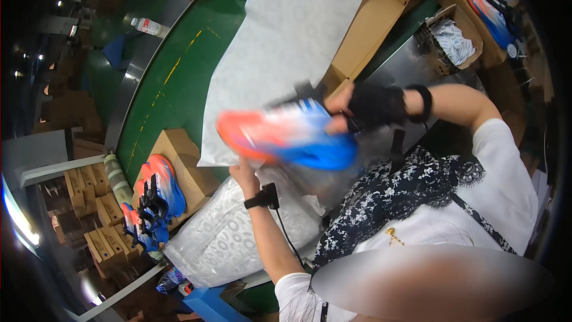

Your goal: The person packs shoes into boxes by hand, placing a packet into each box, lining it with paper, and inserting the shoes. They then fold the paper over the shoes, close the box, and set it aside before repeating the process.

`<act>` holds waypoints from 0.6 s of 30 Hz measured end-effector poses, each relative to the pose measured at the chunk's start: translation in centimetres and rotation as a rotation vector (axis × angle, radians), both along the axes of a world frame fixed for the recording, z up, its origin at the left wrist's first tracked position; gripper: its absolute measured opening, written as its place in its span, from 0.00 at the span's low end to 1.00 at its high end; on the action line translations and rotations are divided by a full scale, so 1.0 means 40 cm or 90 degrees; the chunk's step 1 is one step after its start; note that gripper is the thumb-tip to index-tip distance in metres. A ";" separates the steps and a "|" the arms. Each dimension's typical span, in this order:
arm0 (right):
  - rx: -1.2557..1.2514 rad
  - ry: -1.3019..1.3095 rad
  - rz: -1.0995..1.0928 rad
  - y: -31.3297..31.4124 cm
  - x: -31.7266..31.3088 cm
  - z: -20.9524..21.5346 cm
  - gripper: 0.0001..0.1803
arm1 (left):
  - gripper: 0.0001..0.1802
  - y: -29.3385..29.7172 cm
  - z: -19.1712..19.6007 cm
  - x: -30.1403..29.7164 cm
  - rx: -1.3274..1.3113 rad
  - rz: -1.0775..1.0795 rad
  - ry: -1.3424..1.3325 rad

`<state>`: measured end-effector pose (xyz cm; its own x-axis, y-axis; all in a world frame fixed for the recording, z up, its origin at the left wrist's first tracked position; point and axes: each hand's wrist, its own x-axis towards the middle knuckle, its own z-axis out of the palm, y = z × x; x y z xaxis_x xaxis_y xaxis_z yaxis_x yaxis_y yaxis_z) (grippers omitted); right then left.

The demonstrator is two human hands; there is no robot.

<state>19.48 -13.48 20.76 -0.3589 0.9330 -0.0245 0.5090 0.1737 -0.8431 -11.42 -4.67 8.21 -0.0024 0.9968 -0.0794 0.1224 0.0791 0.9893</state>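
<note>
**Shoe held over tissue at a packing belt**

Green conveyor belt [173,83] and open cardboard boxes frame a packing station seen from above, where a person in a white shirt and a dark floral apron [405,197] works close to the chest.

Nearest the camera, the left hand [245,173], a black band at its wrist, reaches up under the toe end of an orange, white and blue running shoe [286,134]; its fingers are hidden behind the shoe, so whether they clasp the sole or only steady it cannot be told. A heap of crumpled patterned wrapping paper [232,232] lies just below that forearm.

The shoe is blurred by motion and held in the air between both hands. Its long axis runs nearly level, orange toe to the person's left, blue heel to the right. The right hand [351,110], in a black fingerless glove, is clenched on the heel end and is the nearer hand to the shoe's opening.

Just behind the shoe a long sheet of white tissue paper [286,42] runs away along the belt. Farther off to the left, more shoes of the same colours [158,194] rest on a box [190,173]; beyond stand further open boxes and a plastic bottle [149,26].
</note>
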 end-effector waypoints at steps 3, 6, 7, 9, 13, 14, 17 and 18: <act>0.001 0.076 -0.189 0.143 0.001 -0.048 0.16 | 0.15 0.007 0.016 -0.002 0.021 0.022 0.083; 0.067 -0.087 -0.254 0.234 -0.047 -0.197 0.17 | 0.14 -0.012 0.091 0.042 0.111 -0.004 0.133; 0.046 -0.079 -0.220 0.245 -0.052 -0.224 0.17 | 0.13 -0.017 0.120 0.069 0.156 -0.018 0.127; -0.092 0.020 -0.157 0.247 -0.080 -0.251 0.16 | 0.12 -0.018 0.163 0.125 0.137 -0.095 0.116; -0.115 -0.165 -0.104 0.244 -0.090 -0.255 0.14 | 0.29 0.025 0.188 0.313 0.269 -0.328 0.164; -0.082 -0.279 -0.067 0.224 -0.091 -0.220 0.13 | 0.34 0.041 0.189 0.355 0.247 -0.345 0.075; 0.131 -0.227 -0.069 0.115 -0.032 -0.127 0.11 | 0.31 0.103 0.160 0.371 -0.009 -0.504 0.217; 0.137 -0.182 -0.121 0.093 -0.014 -0.116 0.12 | 0.29 0.124 0.115 0.361 0.101 -0.538 0.407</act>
<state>18.92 -9.77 16.14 -0.1862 0.9769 0.1048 0.7581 0.2107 -0.6172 3.02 0.27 12.81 0.6976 0.6942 -0.1774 0.5769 -0.3974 0.7137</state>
